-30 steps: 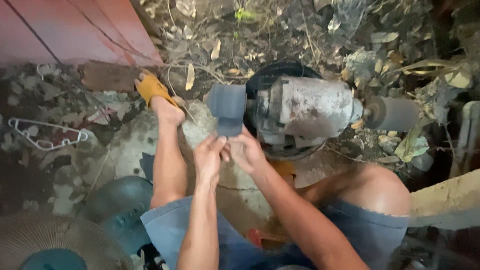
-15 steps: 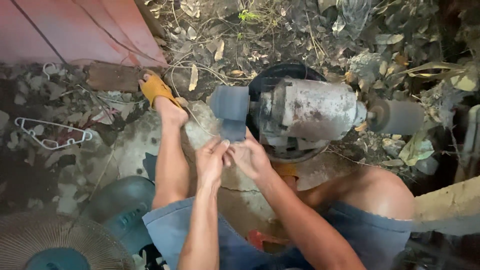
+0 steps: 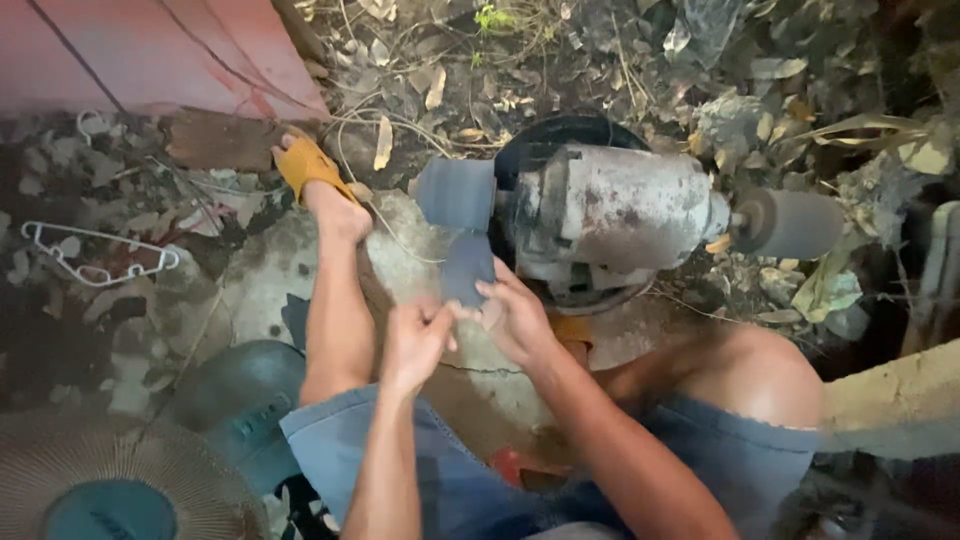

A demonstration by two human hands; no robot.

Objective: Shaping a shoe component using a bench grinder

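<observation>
Across the upper right of the frame sits the grey bench grinder motor (image 3: pixel 625 215), dusty and stained, resting on a cracked concrete slab (image 3: pixel 270 280) among dry leaves. Its left grinding wheel (image 3: pixel 457 193) is near the centre top, its right wheel (image 3: pixel 792 223) far over at the right edge. At the lower left corner is a round fan grille (image 3: pixel 115 480). My bare leg runs up the middle left to a foot in a yellow sandal (image 3: pixel 305 165). A white wire hanger (image 3: pixel 100 255) lies at the left. Just below the left wheel I hold a small dark flat piece (image 3: pixel 468 270), its top touching the wheel. My right hand (image 3: pixel 515 320) has its grip pinching that piece from the right; my left hand (image 3: pixel 415 340) pinches its lower edge from the left.
</observation>
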